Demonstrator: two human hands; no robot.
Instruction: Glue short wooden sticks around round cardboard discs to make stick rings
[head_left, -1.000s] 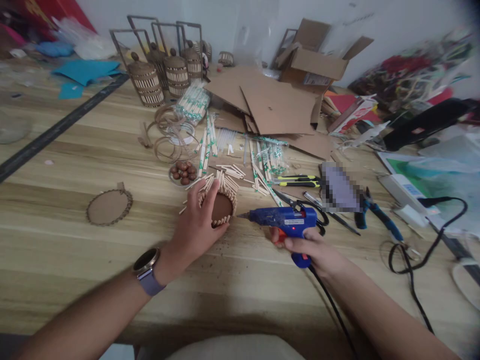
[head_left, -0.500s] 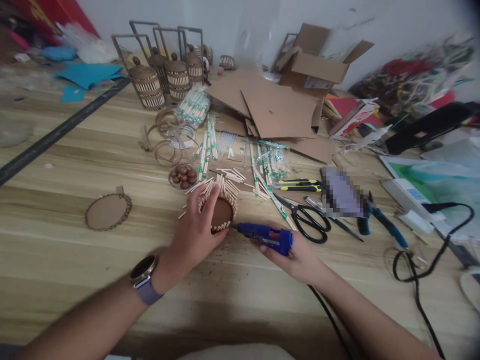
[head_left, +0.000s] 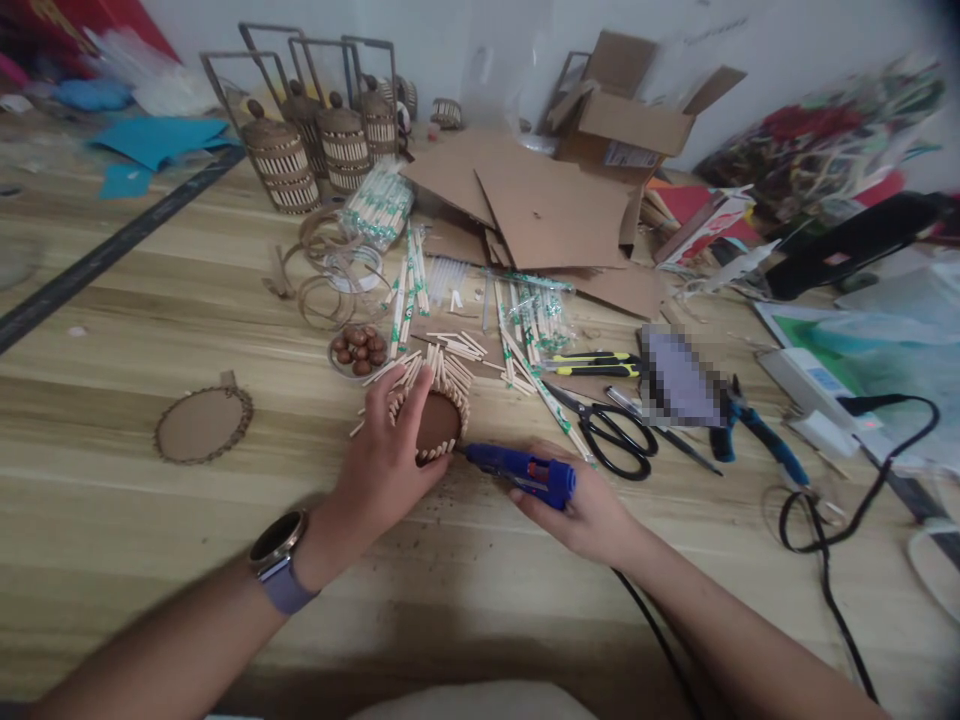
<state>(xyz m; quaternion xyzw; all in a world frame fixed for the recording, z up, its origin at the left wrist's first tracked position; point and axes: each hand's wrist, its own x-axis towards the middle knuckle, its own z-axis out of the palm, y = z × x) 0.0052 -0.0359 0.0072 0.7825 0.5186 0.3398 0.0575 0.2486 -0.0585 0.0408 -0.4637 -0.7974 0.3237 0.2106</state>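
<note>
My left hand [head_left: 391,440] grips a round brown base [head_left: 438,424] ringed with short upright wooden sticks, its thumb along the near side and its fingers over the left rim. In my right hand [head_left: 581,505] is a blue glue gun [head_left: 523,472], its nozzle at the lower right edge of the ring. Loose cut sticks [head_left: 451,372] lie just behind the base. A small dish of brown beads [head_left: 360,350] stands to their left. Farther left lies a cardboard disc [head_left: 204,424] with a braided edge.
Black scissors [head_left: 616,440], a yellow-black cutter [head_left: 596,363] and blue pliers [head_left: 757,430] lie to the right. Behind are wrapped chopsticks [head_left: 536,320], cardboard sheets [head_left: 555,215] and several stick lanterns with handles [head_left: 281,165]. A black cord [head_left: 660,635] trails below my right arm.
The whole view has shifted slightly, so things sit a little farther left and up. Both hands keep their holds, and the glue gun's nozzle stays at the ring's edge.
</note>
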